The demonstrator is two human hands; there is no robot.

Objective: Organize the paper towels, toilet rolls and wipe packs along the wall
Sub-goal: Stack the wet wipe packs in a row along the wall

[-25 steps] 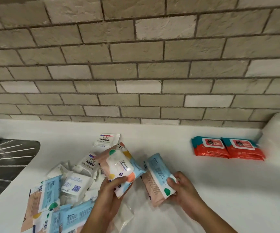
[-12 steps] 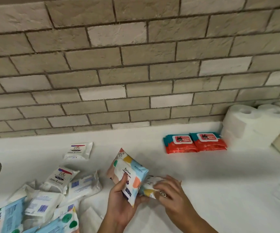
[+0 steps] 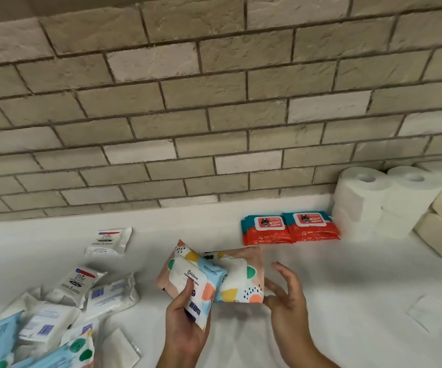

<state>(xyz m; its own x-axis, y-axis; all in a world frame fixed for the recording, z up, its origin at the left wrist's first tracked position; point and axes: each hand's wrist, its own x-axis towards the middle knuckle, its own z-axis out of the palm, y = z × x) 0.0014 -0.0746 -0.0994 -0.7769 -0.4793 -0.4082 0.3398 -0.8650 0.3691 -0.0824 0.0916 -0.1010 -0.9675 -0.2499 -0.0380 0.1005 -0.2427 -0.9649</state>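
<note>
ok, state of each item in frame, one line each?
Left hand: gripping patterned pack.
Right hand: open, beside second patterned pack, which lies on the counter.
Red wipe packs: flat, side by side near wall.
Toilet rolls: stacked upright.
Dove packs: loose pile.

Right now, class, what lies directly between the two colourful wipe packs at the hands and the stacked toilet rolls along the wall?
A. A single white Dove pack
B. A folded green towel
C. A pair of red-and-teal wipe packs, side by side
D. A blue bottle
C: the two red-and-teal wipe packs lie side by side by the wall, left of the toilet rolls and beyond the colourful pack in the left hand.
</note>
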